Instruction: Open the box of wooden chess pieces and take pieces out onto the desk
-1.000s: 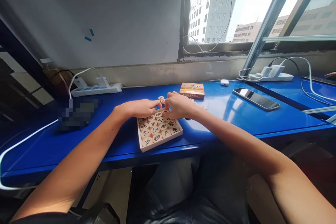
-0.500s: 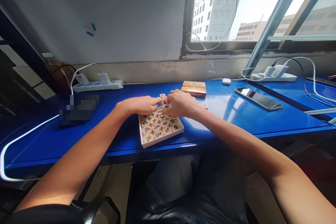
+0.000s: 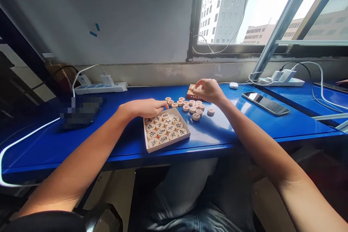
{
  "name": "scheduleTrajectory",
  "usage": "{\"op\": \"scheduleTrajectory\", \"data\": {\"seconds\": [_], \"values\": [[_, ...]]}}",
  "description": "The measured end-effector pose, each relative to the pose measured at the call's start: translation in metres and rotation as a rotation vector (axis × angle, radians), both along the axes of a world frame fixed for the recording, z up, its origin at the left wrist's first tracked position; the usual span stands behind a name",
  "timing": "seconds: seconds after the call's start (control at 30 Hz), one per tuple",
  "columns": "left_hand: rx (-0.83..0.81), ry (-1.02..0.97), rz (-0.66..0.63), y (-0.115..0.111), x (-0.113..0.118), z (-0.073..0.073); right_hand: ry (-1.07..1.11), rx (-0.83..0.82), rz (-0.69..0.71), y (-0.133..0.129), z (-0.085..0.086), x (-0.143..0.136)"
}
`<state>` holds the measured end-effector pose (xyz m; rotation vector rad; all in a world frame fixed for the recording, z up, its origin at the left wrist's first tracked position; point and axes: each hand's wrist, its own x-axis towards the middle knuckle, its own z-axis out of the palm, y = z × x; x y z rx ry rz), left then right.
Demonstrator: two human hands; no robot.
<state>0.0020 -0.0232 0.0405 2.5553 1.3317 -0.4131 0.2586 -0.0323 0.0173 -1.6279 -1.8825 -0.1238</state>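
Up front in the head view, the left hand (image 3: 145,108) rests on the far-left edge of the shallow tray (image 3: 166,130) of round wooden pieces, fingers curled loosely, clasping nothing that shows. Further back, the right hand (image 3: 208,90) hovers over the orange box (image 3: 190,92), its grip pinched; whether it has a piece I cannot tell. Loose pieces (image 3: 193,107) lie scattered between tray and box on the blue bench (image 3: 239,127). A phone (image 3: 265,103) lies well to the right.

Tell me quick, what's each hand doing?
Left hand: curled, fingertips at the tray far edge; grip unclear.
Right hand: lifted over the box, pinching a piece.
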Motion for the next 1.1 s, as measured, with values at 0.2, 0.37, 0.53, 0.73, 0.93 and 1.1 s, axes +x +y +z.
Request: {"op": "scheduleTrajectory", "data": {"seconds": [0.2,0.37,0.53,0.73,0.93,1.1], "values": [[0.049,-0.050,0.022,0.020,-0.019,-0.002,-0.196,-0.218,0.299,-0.015,-0.003,-0.029],[0.101,-0.055,0.041,0.039,-0.027,-0.014,-0.245,-0.369,0.467,-0.021,-0.002,-0.030],[0.155,-0.155,0.028,0.042,-0.019,-0.031,-0.238,-0.385,0.478,-0.021,0.000,-0.024],[0.145,-0.241,-0.025,0.039,-0.009,-0.036,-0.258,-0.273,0.454,-0.014,-0.012,-0.034],[0.021,-0.174,0.028,0.037,-0.024,-0.018,-0.272,-0.033,0.456,0.007,-0.025,-0.049],[-0.163,-0.167,-0.012,0.025,-0.023,-0.010,-0.273,-0.274,0.541,0.035,-0.031,-0.072]]}}
